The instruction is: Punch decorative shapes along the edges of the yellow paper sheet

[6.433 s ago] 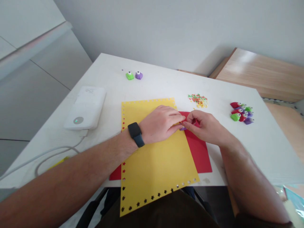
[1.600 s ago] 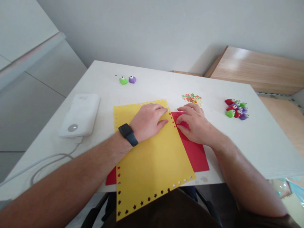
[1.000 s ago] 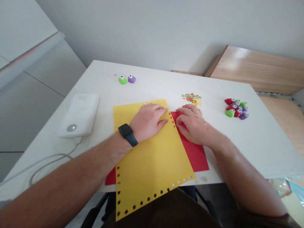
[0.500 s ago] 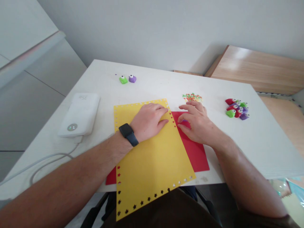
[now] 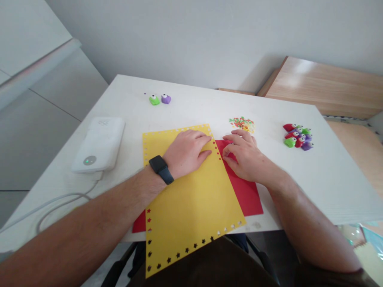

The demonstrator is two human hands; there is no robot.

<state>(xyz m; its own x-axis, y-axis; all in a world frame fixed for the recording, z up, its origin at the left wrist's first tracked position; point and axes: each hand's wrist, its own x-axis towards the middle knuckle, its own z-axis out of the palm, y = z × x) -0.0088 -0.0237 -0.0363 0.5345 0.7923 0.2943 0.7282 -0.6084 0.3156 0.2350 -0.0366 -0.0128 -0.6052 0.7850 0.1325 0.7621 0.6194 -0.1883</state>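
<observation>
My left hand [image 5: 188, 153], with a dark watch [image 5: 161, 169] on the wrist, lies flat on a yellow sheet [image 5: 194, 203], thumb apart from the fingers. Small star and flower-like cutouts line the edges of this sheet. It lies over a red sheet [image 5: 247, 199], and its front corner hangs past the table edge. At the right edge of the yellow sheet, my right hand [image 5: 243, 155] is closed in a pinch, thumb and index finger together. Whatever it holds is hidden behind the fingers. Just beyond it lies a pile of tiny coloured paper cutouts [image 5: 243, 122].
Several small red, green and purple pieces with googly eyes [image 5: 299, 137] cluster at right. A green one [image 5: 154, 100] and a purple one [image 5: 166, 99] sit at the back. A white power bank [image 5: 100, 143] with a cable [image 5: 68, 195] lies at left on the white table [image 5: 191, 105].
My right hand has shifted slightly toward me, and its fingers have curled in. A bit of purple seen between them before is now mostly hidden. My left hand stays put.
</observation>
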